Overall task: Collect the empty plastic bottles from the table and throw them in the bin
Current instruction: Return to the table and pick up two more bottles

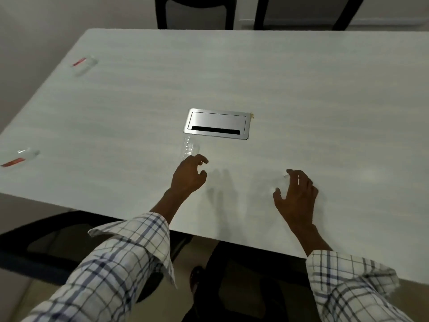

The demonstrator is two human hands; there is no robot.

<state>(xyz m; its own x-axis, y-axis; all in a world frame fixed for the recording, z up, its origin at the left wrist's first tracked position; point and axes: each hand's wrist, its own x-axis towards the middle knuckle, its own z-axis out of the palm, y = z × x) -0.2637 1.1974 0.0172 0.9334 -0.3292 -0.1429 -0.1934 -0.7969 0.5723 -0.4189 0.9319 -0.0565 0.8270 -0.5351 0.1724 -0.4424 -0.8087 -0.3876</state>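
Observation:
A clear crumpled plastic bottle (190, 148) lies on the white table (301, 89), just in front of the metal cable hatch. My left hand (188, 176) hovers right behind it, fingers spread and fingertips almost at its near end. A second clear bottle (277, 182) shows only faintly on the table. My right hand (298, 194) curves around that bottle's right side with thumb and fingers apart; whether they touch it is unclear. Two more bottles with red labels lie at the left, one far (84, 64) and one near the left edge (19, 158). No bin is in view.
A silver cable hatch (217, 123) is set in the table's middle. Black chairs stand beyond the far edge (195, 12) and under the near edge (53, 247). My checked sleeves reach over the near edge.

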